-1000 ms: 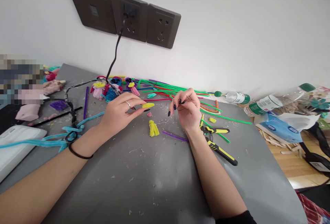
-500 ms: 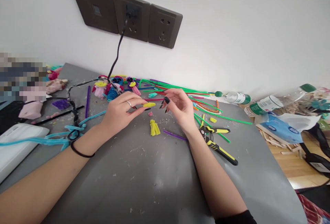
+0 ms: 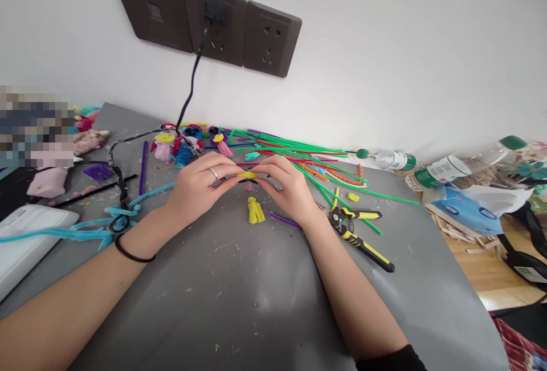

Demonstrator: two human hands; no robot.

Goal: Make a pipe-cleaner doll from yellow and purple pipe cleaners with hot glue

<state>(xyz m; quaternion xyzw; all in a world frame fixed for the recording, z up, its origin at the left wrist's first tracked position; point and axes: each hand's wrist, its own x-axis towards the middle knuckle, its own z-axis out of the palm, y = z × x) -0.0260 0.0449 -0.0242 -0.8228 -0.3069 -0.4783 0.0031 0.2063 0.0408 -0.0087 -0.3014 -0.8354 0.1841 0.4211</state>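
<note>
Between my two hands is a small yellow piece of pipe cleaner (image 3: 247,175), held above the grey table. The fingertips of my left hand (image 3: 204,180) pinch its left end. My right hand (image 3: 287,187) pinches its right end, fingers curved over it. Just below lies a small yellow pipe-cleaner figure like a little dress (image 3: 255,211), with a pink scrap (image 3: 248,187) above it. A purple pipe cleaner (image 3: 284,220) runs under my right wrist. Wire strippers with yellow and black handles (image 3: 363,245) lie open to the right of my right forearm.
Green pipe cleaners (image 3: 294,146) and others lie along the wall. Small fuzzy figures (image 3: 183,146) stand at the back left, near a black cable (image 3: 191,86). A white box (image 3: 38,240) is at the left. Plastic bottles (image 3: 444,172) and a blue tissue pack (image 3: 464,210) lie right.
My right hand has moved left and closed on the right end of the yellow piece. My left hand has kept its pinch in nearly the same place.
</note>
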